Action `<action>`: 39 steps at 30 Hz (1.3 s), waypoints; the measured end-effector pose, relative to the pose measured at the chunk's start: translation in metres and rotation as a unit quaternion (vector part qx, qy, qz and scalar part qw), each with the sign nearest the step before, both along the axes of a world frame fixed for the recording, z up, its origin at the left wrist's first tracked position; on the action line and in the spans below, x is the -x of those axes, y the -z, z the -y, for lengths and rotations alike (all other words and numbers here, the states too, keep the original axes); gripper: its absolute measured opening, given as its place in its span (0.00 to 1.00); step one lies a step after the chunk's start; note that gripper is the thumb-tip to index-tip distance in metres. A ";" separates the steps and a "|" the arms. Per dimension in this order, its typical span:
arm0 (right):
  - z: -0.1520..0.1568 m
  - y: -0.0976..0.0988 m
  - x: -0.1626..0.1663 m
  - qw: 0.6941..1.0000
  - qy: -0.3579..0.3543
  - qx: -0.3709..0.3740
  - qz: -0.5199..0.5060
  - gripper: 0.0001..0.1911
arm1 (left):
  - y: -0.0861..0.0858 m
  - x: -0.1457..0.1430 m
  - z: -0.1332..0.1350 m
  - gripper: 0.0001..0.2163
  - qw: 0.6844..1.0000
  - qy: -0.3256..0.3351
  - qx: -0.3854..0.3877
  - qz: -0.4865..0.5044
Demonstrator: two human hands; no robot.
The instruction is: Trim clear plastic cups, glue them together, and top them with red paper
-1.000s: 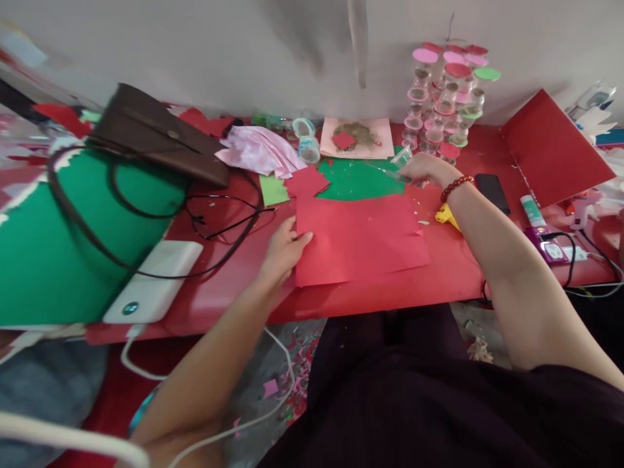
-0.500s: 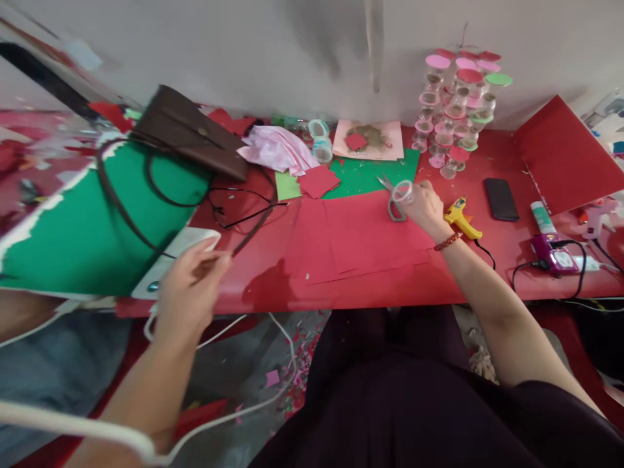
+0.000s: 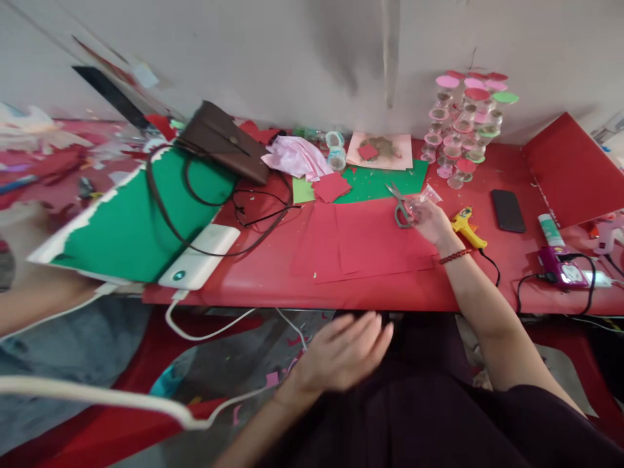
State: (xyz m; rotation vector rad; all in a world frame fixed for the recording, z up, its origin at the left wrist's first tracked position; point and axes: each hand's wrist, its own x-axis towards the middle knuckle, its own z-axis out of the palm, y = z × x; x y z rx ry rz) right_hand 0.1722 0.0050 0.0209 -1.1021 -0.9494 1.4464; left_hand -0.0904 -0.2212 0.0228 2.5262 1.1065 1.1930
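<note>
1. Left hand (image 3: 344, 351) has swung from the white power bank (image 3: 202, 257) to above the lap (image 3: 414, 370), at seven o'clock from the right; fingers loosely extended, nothing visibly held.
2. Right hand (image 3: 431, 221), the nearer to the scissors (image 3: 400, 209), has fingers curled around a clear plastic piece (image 3: 431, 194); whether it touches the scissors, I cannot tell.
3. Scissors: nine o'clock from that hand, long axis eleven to five, over red sheets (image 3: 385, 240).
4. Red table (image 3: 263, 283); yellow glue gun (image 3: 468, 229) at three o'clock.

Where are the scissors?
In the head view, the scissors are right of centre, at the far edge of the red paper, beside the right hand.
</note>
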 end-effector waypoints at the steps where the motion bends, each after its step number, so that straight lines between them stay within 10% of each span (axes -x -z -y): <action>1: 0.000 0.002 0.000 1.000 0.000 -0.009 0.000 0.11 | -0.004 -0.012 -0.016 0.19 0.999 -0.009 -0.032 0.009; 5: -0.001 0.008 0.004 0.995 0.027 -0.095 0.004 0.19 | -0.016 -0.063 -0.130 0.14 0.978 -0.065 0.076 0.182; 11: -0.003 0.013 0.006 0.958 0.130 -0.178 0.185 0.24 | 0.001 -0.103 -0.251 0.43 0.882 0.096 0.352 0.296; 18: 0.004 0.019 0.009 0.896 0.128 -0.237 0.354 0.21 | 0.025 -0.111 -0.242 0.28 0.803 0.115 0.397 0.428; 28: 0.009 0.020 0.018 0.965 0.083 -0.185 0.164 0.28 | 0.029 -0.096 -0.253 0.23 0.718 0.104 0.433 0.535; 39: 0.008 0.021 0.008 0.994 0.056 -0.068 0.071 0.28 | 0.038 -0.101 -0.249 0.28 0.777 0.098 0.396 0.480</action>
